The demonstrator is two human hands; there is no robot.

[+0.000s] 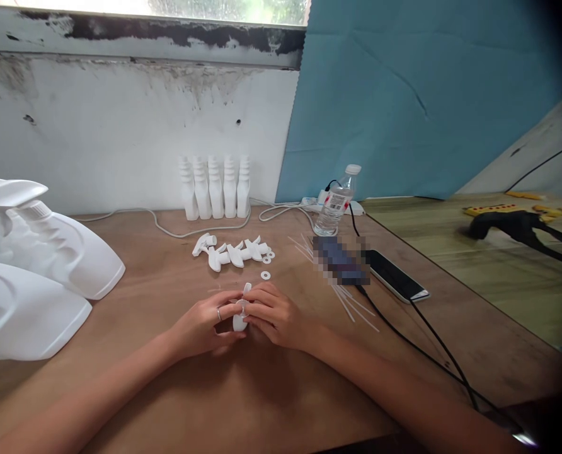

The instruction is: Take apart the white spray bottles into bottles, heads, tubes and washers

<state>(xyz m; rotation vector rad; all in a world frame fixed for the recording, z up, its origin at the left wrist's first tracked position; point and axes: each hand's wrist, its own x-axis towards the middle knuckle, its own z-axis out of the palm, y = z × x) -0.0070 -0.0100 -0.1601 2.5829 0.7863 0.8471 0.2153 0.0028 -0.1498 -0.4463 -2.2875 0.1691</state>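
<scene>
Between my two hands is a white spray trigger head, partly covered by fingers. My left hand, with a ring on one finger, grips it from the left. From the right, the fingers of my right hand close on it too, near its middle. A white ring washer lies just beyond my right hand, and a few more washers rest farther back. Several like trigger heads lie in a row behind my hands.
Several white bottles stand against the wall. Large white plastic containers fill the left side. Thin white tubes, a water bottle, a phone, a blurred-out item and black cables are at the right.
</scene>
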